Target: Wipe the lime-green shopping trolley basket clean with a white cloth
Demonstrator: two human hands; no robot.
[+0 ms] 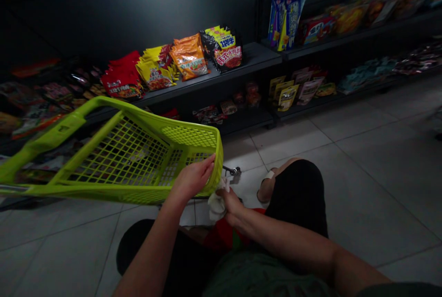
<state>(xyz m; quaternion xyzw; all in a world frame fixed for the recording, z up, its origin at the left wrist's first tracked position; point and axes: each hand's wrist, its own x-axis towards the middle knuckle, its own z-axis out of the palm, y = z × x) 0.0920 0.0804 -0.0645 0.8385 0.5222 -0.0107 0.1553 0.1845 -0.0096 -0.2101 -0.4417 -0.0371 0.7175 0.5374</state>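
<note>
head view: green cart [113, 190] lies left of the fingers, long axis running roughly left-right, end wall by both hands. left hand [196, 179] rests at its near corner, fingers nearly straight, not closed on anything. right hand [235, 207], outside the wall, has fingers bunched around white cloth [216, 206]. caster [236, 171] just beyond; snack shelf [257, 56] behind.

The black packet [228, 56] reads "韩式火鸡"; lettering on other packs [189, 60] is too blurred.
</note>
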